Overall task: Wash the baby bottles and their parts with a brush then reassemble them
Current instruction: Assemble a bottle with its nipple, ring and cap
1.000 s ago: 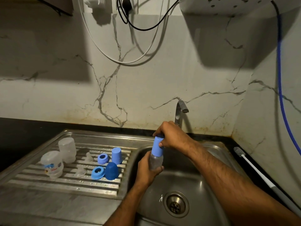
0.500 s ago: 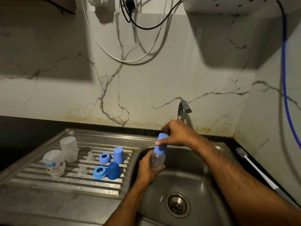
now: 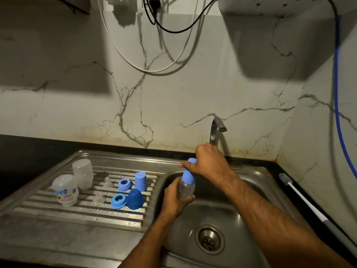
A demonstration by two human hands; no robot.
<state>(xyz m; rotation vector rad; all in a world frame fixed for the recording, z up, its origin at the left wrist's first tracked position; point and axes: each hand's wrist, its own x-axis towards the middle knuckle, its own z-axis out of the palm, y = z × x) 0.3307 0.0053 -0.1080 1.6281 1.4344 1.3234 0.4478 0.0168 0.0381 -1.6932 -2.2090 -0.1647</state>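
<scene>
- The left hand point(image 3: 174, 198) gripped one clear bottle point(image 3: 185, 188) from below, fingers curled round its body, holding it above the sink basin point(image 3: 241, 213).
- The right hand point(image 3: 209, 163) was curled round the light-blue cap point(image 3: 189, 175) seated on top of that bottle, thumb and fingers wrapped about the cap's upper part.
- The bottle stood nearly upright, leaning a little to the right at the top, just in front of the tap point(image 3: 216, 128).
- On the ribbed drainboard point(image 3: 58, 209) to the left lay the other parts, counted:
  - two clear bottle bodies: one printed bottle point(image 3: 65, 190) nearer the front and one plain bottle point(image 3: 83, 174) just behind it;
  - two clear teats, the far teat point(image 3: 108, 182) and the near teat point(image 3: 98, 199), each to the right of the bottles;
  - two blue collar rings, the far ring point(image 3: 124, 184) and the near ring point(image 3: 118, 201), the near one tilted against the dark cap;
  - two loose caps, one light-blue loose cap point(image 3: 141, 180) standing behind one dark-blue cap point(image 3: 134, 199).
- One white-handled brush point(image 3: 301, 200) lay on the dark desk point(image 3: 286, 171) to the right of the basin, bristle end towards the wall, well apart from both hands.
- One drain point(image 3: 209, 239) sat in the basin floor below the bottle.
</scene>
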